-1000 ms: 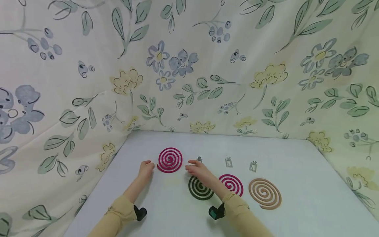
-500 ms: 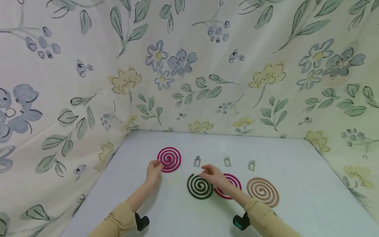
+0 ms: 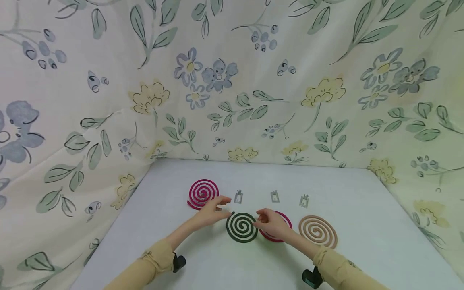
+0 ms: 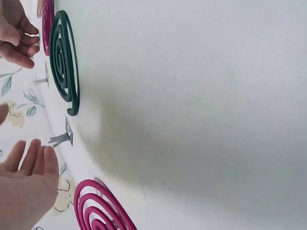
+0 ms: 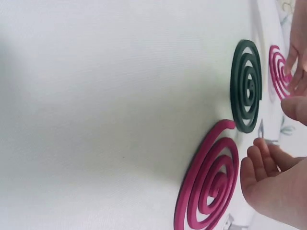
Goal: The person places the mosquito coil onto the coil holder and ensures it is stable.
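Several flat spiral mosquito coils lie on the white table. My left hand (image 3: 211,210) reaches over the table with fingers extended, between the far-left magenta coil (image 3: 204,194) and the dark green coil (image 3: 242,225). Its thumb is right at the green coil's outer end, and nothing is in its grasp. My right hand (image 3: 273,223), fingers loosely bent and holding nothing, hovers over the second magenta coil (image 5: 218,184) and hides part of it in the head view. Grey metal shows through the rings of the far-left coil.
A tan coil (image 3: 317,231) lies at the right. Behind the coils stand three small metal coil stands: a left one (image 3: 238,197), a middle one (image 3: 275,196) and a right one (image 3: 304,201). Flower-printed cloth (image 3: 253,133) borders the table's back and sides.
My left hand has moved right, from beside the far-left magenta coil toward the green coil. My right hand has drawn back and right, from near the left stand to over the second magenta coil.
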A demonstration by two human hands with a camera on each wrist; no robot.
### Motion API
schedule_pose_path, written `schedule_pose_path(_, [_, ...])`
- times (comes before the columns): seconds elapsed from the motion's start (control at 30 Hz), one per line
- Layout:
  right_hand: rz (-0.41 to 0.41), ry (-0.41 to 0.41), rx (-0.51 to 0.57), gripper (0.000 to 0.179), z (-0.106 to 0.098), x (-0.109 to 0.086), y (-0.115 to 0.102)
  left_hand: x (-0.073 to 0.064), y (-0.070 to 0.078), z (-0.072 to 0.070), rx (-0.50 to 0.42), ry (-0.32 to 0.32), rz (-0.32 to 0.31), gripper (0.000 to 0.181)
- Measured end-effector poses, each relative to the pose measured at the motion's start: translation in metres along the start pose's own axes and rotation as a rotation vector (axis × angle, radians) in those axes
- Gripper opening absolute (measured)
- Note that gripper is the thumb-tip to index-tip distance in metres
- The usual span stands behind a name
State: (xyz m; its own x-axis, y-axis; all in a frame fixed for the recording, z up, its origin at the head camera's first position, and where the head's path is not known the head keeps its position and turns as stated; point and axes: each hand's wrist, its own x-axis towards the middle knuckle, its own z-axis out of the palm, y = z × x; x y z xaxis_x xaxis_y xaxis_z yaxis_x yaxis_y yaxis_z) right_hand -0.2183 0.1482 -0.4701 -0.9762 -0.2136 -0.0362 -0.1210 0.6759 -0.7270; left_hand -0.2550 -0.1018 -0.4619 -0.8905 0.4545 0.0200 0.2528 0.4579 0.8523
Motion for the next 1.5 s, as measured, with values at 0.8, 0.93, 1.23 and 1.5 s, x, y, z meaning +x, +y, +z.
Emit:
schedule_pose_path(0.8, [-0.311,0.061,-0.322,0.058,0.02,-0.01,0.017,0.015,-0.016,0.002,0.283,-0.392,0.156,0.08])
schedule_pose_path(0.93, [-0.322,0.055,-0.338,0.054,0.022,-0.008,0.018,0.009,-0.018,0.003,0.302,-0.362,0.164,0.077])
schedule_pose_path(1.23, [-0.353,0.022,-0.386,0.054,0.019,-0.004,0.024,0.002,-0.022,0.002,0.324,-0.318,0.109,0.079])
schedule_pose_path(1.5, [-0.395,0.011,-0.388,0.056,0.021,-0.003,0.025,0.003,-0.027,0.004,0.305,-0.3,0.116,0.073])
